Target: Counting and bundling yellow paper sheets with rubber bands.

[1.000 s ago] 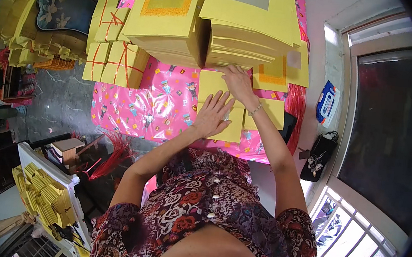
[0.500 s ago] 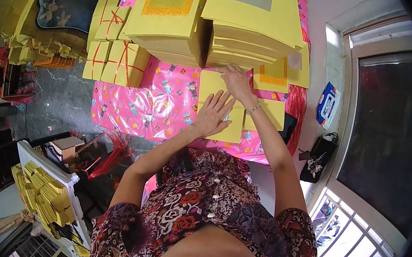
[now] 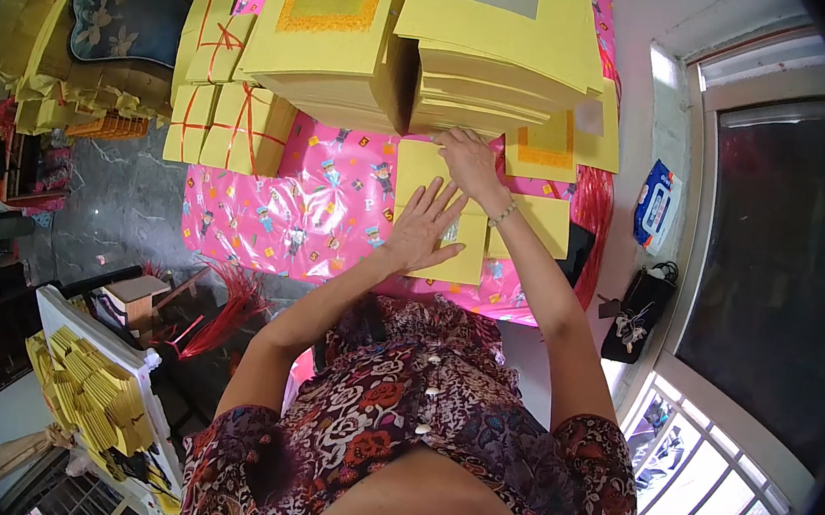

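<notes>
On a pink table cover (image 3: 326, 218) printed with cartoon figures, yellow paper sheets (image 3: 452, 264) lie in front of me, one over another. My left hand (image 3: 423, 234) rests flat on the upper sheet with its fingers spread, partly covering a small silvery patch. Farther off, my right hand (image 3: 470, 168), with a bracelet at the wrist, lies across that sheet's far part. Its fingers are slightly bent at the far edge, close to a tall stack of yellow paper (image 3: 497, 75) topped by a silver square. Exactly what the right fingertips touch is too small to make out.
Another tall yellow stack (image 3: 323, 57) with a gold square stands beside the first. Bundles (image 3: 245, 129) tied with red string sit at the left. Red strips (image 3: 592, 226) hang along the table's right edge. A wipes packet (image 3: 654, 208) and a black pouch (image 3: 640, 312) lie by the window.
Both hands stay almost in place on the yellow sheet. The whole view has shifted very slightly.
</notes>
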Tool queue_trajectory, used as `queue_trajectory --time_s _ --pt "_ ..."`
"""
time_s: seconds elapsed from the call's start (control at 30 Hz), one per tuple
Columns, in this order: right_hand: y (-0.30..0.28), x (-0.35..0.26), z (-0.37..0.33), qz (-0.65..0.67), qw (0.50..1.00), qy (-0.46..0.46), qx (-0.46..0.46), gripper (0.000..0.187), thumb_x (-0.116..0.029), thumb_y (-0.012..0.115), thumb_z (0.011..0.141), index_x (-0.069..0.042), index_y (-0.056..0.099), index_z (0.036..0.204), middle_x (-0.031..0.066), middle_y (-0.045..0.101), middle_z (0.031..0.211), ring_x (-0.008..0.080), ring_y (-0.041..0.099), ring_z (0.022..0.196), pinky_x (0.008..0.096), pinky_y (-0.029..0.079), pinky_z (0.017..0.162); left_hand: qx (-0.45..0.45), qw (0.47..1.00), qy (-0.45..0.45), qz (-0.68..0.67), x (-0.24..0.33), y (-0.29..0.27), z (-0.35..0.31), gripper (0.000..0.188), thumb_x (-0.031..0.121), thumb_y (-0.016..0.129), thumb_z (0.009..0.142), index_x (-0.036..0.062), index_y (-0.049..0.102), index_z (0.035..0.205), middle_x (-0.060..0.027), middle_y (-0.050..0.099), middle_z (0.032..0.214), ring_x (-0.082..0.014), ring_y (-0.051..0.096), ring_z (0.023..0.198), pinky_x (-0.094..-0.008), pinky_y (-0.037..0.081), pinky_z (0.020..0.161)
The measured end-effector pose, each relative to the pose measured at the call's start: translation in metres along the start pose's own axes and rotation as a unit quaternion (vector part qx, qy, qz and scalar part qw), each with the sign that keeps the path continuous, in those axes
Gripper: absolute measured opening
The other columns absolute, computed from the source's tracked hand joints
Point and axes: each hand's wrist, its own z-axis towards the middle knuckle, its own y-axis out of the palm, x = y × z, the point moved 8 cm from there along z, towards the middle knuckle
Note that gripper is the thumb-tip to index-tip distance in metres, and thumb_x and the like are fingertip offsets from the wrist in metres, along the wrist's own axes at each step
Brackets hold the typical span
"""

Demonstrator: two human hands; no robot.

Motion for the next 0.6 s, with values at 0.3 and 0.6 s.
queue_trajectory --time_s 0.3,0.6 --pt "-0.053 -0.020 -0.059 0.043 0.981 0.039 0.184 0.020 -0.015 0.063 0.083 -0.006 0.057 0.099 0.0116 0.055 0.093 0.0315 0.056 0.094 0.0424 0.047 0.081 -0.047 0.998 -0.021 0.026 -0.002 0.009 0.001 0.089 0.061 0.052 0.083 0.0068 0.024 0.149 -0.0197 0.018 0.154 -0.0409 0.011 0.143 -0.0516 0.012 0.116" --pt "-0.006 0.002 -0.110 0.104 0.989 0.088 0.060 0.009 -0.010 0.058 0.086 -0.005 0.052 0.090 0.0137 0.053 0.086 0.0336 0.056 0.087 0.0433 0.047 0.074 -0.038 0.999 -0.011 0.031 -0.004 0.007 0.001 0.092 0.063 0.051 0.083 0.0038 0.024 0.148 -0.0195 0.017 0.155 -0.0404 0.009 0.144 -0.0508 0.012 0.116"
